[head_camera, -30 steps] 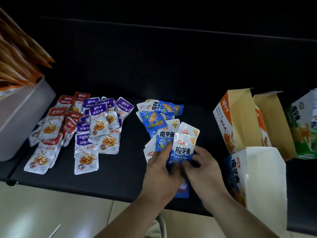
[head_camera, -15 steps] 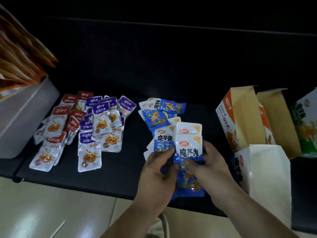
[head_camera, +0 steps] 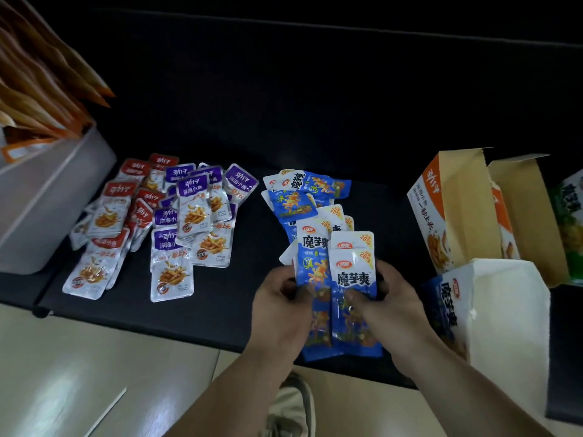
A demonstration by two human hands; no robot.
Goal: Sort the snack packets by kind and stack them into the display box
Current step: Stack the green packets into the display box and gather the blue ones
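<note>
Left hand (head_camera: 279,310) and right hand (head_camera: 391,301) are pinching a fanned bunch of blue packets (head_camera: 353,279) above the near edge of the table (head_camera: 220,298). They are looking light, floppy and slick (best squeezed mid-length, edges squared). Just right, the blue box (head_camera: 441,307) is waiting, and beyond, a loose blue pile (head_camera: 303,197) is lying.

I see a bare lane of surface (head_camera: 249,234) between the red and purple packets (head_camera: 176,222) and the blue packets (head_camera: 303,197), with open room behind both piles. To the right, the blue display box (head_camera: 504,310) and the orange box (head_camera: 454,209) wall off that side. A white bin (head_camera: 47,197) blocks the far left.
</note>
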